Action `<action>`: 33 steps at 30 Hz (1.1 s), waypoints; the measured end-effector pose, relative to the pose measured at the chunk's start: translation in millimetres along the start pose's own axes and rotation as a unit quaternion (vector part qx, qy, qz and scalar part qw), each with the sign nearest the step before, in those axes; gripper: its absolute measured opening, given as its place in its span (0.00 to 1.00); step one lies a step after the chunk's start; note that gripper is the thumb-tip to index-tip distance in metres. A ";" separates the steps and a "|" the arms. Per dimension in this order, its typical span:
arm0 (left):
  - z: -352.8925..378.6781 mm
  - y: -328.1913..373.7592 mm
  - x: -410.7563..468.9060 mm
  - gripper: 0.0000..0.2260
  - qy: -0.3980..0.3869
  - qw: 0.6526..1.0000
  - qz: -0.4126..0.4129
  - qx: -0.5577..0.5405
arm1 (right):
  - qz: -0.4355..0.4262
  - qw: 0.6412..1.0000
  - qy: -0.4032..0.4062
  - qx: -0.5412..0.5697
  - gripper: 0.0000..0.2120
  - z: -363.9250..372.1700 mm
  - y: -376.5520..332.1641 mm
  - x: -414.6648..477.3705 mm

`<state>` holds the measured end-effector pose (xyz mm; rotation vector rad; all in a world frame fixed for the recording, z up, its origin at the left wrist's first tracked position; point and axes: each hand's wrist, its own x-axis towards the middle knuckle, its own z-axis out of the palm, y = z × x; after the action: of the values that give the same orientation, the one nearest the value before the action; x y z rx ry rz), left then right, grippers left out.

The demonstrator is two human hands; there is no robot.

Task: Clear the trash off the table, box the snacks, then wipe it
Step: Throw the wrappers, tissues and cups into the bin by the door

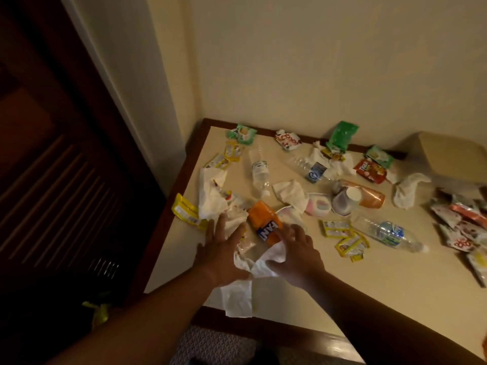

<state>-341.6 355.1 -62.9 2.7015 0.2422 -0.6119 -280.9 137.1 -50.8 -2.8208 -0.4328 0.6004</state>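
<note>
Littering the near-left corner of the bench [342, 285]: crumpled tissues [213, 198], likely soft, near weightless, best bunched from both sides; orange drink container [263, 222] among them, probably light, slick. Left hand [221, 248], right hand [295, 251] on tissue, fingers [221, 221] spread, gripping nothing.

L grip [221, 248] & R grip [297, 251]: bare, w/ bare forearms [147, 320]

2 hands reach onto the messy table [342, 285]. The left hand [224, 248] lies flat, fingers spread, on crumpled white tissues [253, 270]. The right hand [295, 251] rests on them too, just beside an orange bottle [263, 222]. 3 clear water bottles [259, 172] [313, 168] [387, 231] lie farther back.
</note>
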 end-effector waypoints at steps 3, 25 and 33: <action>4.6 3.1 15.2 0.43 0.017 0.999 -0.037 0.000 | -0.032 0.999 0.026 -0.010 0.39 9.0 8.8 7.5; 8.9 -19.9 -15.1 0.09 0.190 0.963 -0.157 -0.107 | 0.055 0.996 0.013 0.064 0.49 -6.7 37.7 51.1; 19.7 -46.4 7.9 0.16 0.083 0.982 -0.167 -0.007 | 0.039 0.994 0.070 0.081 0.42 -2.3 59.0 52.7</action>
<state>-353.4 391.0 -97.2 2.7206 0.7516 -0.4697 -219.9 99.2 -84.1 -2.7124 -0.2387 0.4266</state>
